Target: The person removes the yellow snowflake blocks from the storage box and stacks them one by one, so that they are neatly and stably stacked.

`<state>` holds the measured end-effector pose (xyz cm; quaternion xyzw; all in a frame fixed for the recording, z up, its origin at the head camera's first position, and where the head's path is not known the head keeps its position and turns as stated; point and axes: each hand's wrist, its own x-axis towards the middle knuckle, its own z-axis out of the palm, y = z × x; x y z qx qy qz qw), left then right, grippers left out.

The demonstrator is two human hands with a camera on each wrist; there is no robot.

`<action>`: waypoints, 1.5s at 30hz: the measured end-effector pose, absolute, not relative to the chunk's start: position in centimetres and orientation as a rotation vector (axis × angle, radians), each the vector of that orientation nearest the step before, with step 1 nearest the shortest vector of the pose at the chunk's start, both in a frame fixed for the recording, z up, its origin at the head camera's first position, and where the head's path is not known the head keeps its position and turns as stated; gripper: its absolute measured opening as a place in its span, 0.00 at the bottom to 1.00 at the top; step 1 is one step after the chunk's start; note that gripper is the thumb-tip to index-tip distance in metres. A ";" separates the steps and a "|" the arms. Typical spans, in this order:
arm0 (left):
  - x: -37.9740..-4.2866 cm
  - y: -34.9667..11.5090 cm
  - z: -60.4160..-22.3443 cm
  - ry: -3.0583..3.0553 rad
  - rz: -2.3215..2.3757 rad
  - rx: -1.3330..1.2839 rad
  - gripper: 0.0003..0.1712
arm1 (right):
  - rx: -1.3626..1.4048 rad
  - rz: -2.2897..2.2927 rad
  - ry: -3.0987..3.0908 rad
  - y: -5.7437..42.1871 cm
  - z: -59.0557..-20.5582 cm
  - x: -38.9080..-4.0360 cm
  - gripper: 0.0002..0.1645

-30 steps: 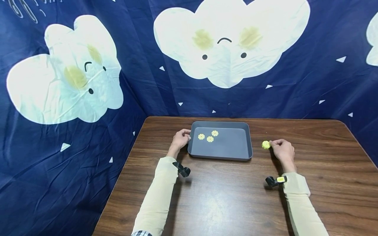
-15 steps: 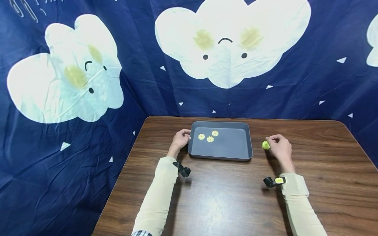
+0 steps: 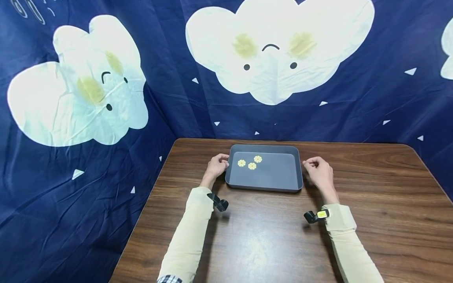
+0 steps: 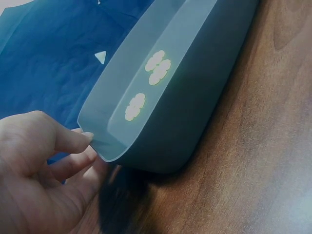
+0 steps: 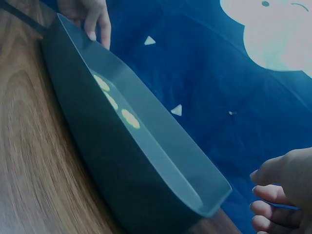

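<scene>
A dark grey rectangular baking pan (image 3: 279, 179) lies on the wooden table. Three flat, pale yellow flower-shaped pieces (image 3: 252, 166) are in its left half. My left hand (image 3: 216, 167) pinches the pan's left wall; the left wrist view has the thumb (image 4: 78, 141) at the rim and the other fingers outside. Just right of the pan, my right hand (image 3: 319, 173) hovers close to its right wall without touching it. Its fingers (image 5: 273, 195) are loosely bent, and nothing shows between them in the right wrist view. No yellow-green piece shows on the table; my right hand covers that spot.
The brown wooden table (image 3: 262, 236) extends around the pan, with its back edge just behind it. A dark blue cloth (image 3: 170, 78) with white clouds hangs behind and to the left. Black wrist cameras (image 3: 217, 202) sit on both sleeves.
My right hand has moved left from the small yellow-green piece to beside the pan's right wall. That piece is now out of sight. My left hand and the pan have stayed put.
</scene>
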<state>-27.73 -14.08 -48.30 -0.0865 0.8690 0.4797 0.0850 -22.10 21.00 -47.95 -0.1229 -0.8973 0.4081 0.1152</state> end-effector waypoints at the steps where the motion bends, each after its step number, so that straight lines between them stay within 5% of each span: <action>1: -27.8 -14.1 -48.3 2.590 1.432 -0.259 0.23 | -0.341 1.199 -2.629 20.7 -47.9 -22.2 0.15; 17: -27.9 -14.1 -48.3 2.577 1.422 -0.279 0.22 | -0.046 1.315 -2.605 15.5 -48.5 -23.1 0.11; 45: -27.4 -13.8 -47.9 2.663 1.397 -0.268 0.23 | 0.042 1.412 -2.705 11.0 -50.0 -25.3 0.12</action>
